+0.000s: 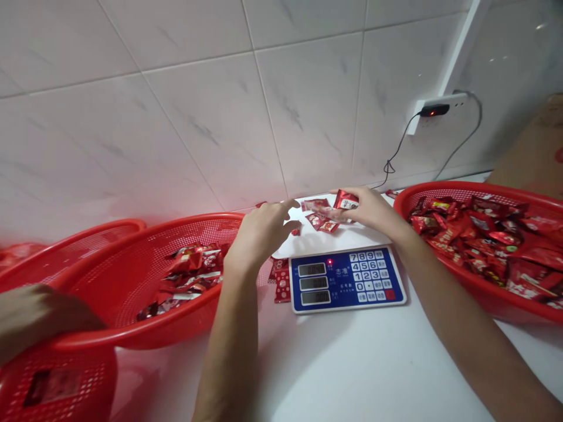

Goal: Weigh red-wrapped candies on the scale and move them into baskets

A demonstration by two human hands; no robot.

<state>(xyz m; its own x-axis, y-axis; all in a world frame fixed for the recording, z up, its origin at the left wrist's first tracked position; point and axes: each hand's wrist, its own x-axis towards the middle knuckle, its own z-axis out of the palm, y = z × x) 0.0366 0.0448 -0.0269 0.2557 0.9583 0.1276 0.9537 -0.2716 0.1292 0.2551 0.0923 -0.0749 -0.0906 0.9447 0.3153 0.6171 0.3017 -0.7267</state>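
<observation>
My left hand [264, 231] is over the left side of the weighing scale's white pan [365, 235], with thumb and fingers apart and nothing visible between them. At the pan's right side, my right hand [372, 210] has its fingers closed around a red candy packet [346, 200]; its fingertips are partly hidden. Several red wrapped candies [321, 222] lie on the pan between my hands. The scale's blue keypad panel [343, 280] faces me with a red light on; its display digits are too dim to read.
Red plastic baskets with wrapped candies stand on the left [145, 264] and right [440, 189]. Another person's hand [39, 319] grips the left basket's rim. Red packets [282, 284] lie beside the scale. Behind are a tiled wall, a power socket [417, 120] with cables and a cardboard box [528, 155].
</observation>
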